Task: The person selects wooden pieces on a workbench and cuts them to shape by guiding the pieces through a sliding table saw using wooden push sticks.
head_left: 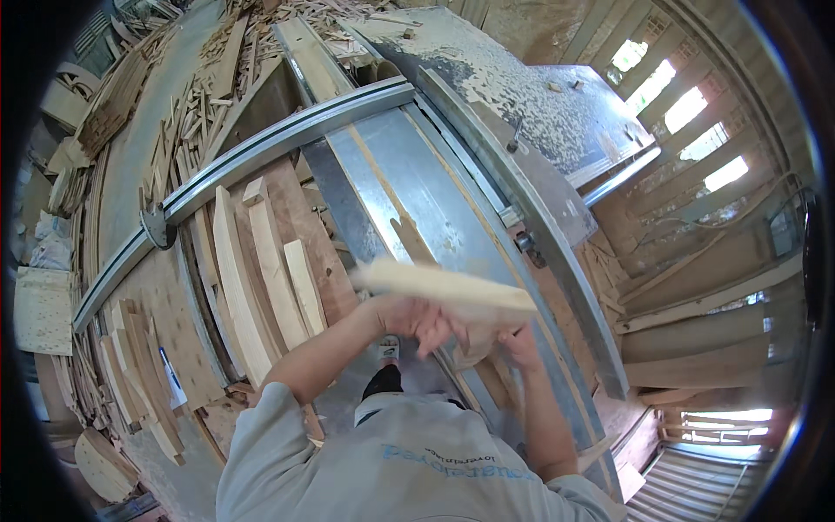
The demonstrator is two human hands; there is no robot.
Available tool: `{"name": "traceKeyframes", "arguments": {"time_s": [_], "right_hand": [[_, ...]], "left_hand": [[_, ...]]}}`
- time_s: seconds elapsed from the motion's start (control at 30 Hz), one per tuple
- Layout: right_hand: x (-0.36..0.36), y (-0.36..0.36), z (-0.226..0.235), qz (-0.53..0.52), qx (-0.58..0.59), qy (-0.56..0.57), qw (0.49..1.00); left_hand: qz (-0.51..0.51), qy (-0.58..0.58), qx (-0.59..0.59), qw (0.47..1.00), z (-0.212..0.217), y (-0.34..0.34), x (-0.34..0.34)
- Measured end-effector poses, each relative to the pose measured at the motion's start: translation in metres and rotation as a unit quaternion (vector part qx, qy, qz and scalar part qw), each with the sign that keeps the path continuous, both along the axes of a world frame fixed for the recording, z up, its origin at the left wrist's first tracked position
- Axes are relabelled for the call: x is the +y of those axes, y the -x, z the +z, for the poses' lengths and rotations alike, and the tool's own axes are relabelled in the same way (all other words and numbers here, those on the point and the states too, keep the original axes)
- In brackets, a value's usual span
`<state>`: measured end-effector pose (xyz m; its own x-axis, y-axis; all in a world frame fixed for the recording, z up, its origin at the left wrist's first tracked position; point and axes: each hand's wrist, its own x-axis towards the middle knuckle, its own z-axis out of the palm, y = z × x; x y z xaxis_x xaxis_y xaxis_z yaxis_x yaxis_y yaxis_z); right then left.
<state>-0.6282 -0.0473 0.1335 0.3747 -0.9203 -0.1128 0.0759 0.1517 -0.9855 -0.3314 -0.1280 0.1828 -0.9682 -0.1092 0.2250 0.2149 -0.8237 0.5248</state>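
Note:
A pale wooden board (452, 289), smeared by motion, is held crosswise in front of my body, above the metal saw table (391, 187). My left hand (424, 324) grips its near side around the middle, fingers curled below the edge and partly blurred. At the board's right end, my right hand (520, 344) is closed on it, with some fingers hidden. A second light wood surface (475, 344) shows between the hands; whether it belongs to the same board I cannot tell.
Left of me, long wood strips (239, 287) lie on a plywood surface, beside a shorter stack (139, 374) and a blue pen (170, 370). A metal crossbar (287, 129) spans the table. A long metal fence (531, 217) runs along the right. Offcuts (187, 130) pile up at the far left.

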Motion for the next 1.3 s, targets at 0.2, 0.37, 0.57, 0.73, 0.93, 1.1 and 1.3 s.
{"name": "traceKeyframes", "arguments": {"time_s": [0.2,0.37,0.57,0.73,0.93,1.1,1.3], "right_hand": [[-0.107,-0.07,-0.039,-0.238,-0.144,-0.189,0.942],[-0.228,-0.119,-0.041,-0.349,-0.162,-0.292,0.876],[-0.339,-0.093,-0.037,-0.256,0.162,-0.183,0.935],[-0.211,-0.073,-0.011,-0.006,0.524,0.086,0.848],[0.009,-0.046,0.002,0.157,0.628,-0.111,0.754],[0.059,-0.021,-0.026,-0.02,0.558,0.059,0.827],[0.095,0.029,0.03,-0.028,0.228,-0.379,0.897]], "left_hand": [[0.505,-0.033,-0.362,0.783,-0.041,-0.015,-0.045],[0.53,0.048,-0.416,0.737,-0.07,-0.032,-0.014],[0.591,0.036,-0.461,0.661,-0.094,-0.038,-0.022],[0.604,0.095,-0.466,0.639,-0.092,-0.037,-0.042],[0.574,0.184,-0.466,0.647,-0.101,-0.02,-0.078],[0.623,0.175,-0.436,0.626,-0.101,-0.011,-0.086],[0.638,0.107,-0.48,0.592,-0.101,-0.034,-0.05]]}}
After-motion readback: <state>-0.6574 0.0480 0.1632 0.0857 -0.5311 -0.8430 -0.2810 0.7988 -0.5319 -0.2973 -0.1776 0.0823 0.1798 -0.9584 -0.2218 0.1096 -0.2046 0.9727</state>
